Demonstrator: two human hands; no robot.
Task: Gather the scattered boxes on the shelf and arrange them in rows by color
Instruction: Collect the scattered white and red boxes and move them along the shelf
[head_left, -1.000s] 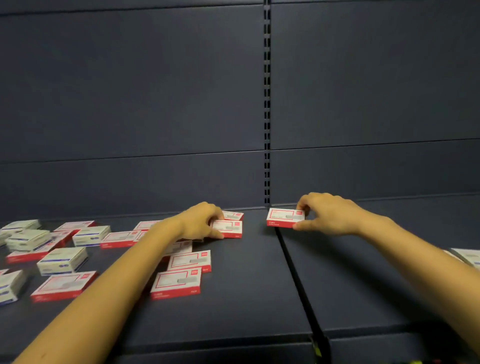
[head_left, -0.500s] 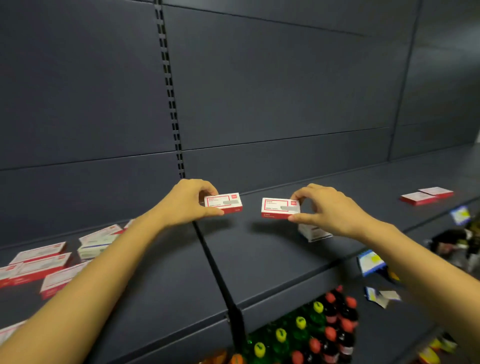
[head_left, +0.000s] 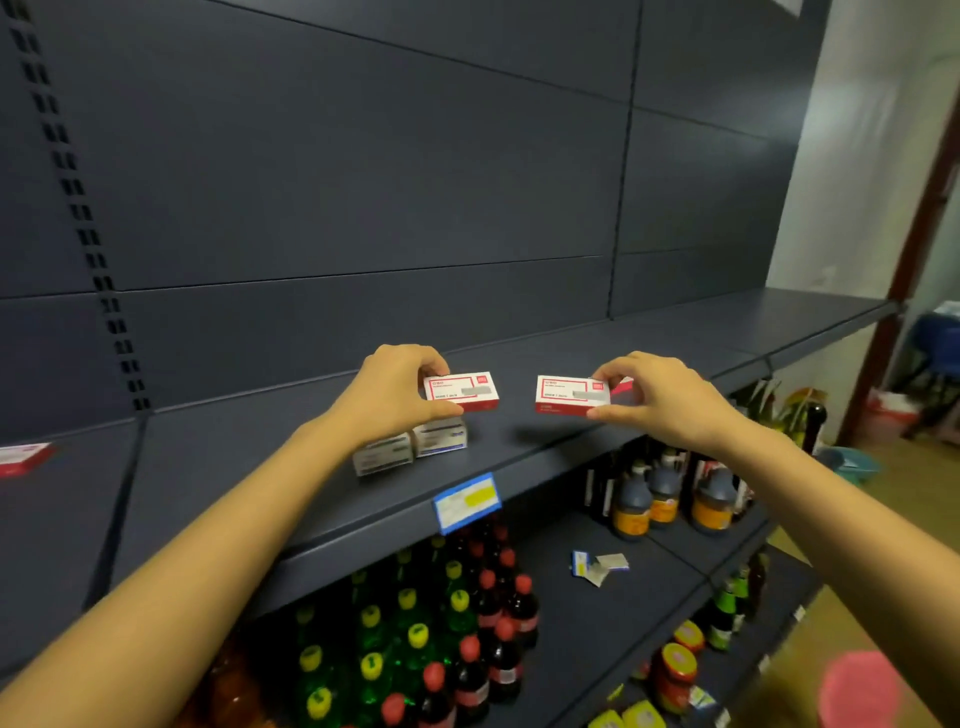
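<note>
- Nearest you, on the lower shelf (head_left: 597, 639), stand bottles with green, yellow and red caps (head_left: 415, 639), with dark sauce bottles (head_left: 665, 493) further right.
- A blue-edged price tag (head_left: 466, 501) hangs on the front lip of the upper shelf (head_left: 519, 452).
- Just behind that lip, two blue-and-white boxes (head_left: 410, 447) stand side by side, touching, under your left wrist.
- Your left hand (head_left: 389, 400) pinches a red-and-white box (head_left: 462, 392) between thumb and fingertips, lifted above the shelf surface.
- Your right hand (head_left: 670, 400) grips a second red-and-white box (head_left: 571, 396) the same way, thumb below and fingers on top, level with the first and a short gap apart.
- Another red box (head_left: 623, 387) shows partly behind your right fingers; you cannot tell whether it touches the held one.
- Far left, one more red box (head_left: 23, 458) lies on the neighbouring shelf panel.
- Behind everything rises the dark back panel (head_left: 363, 182).
</note>
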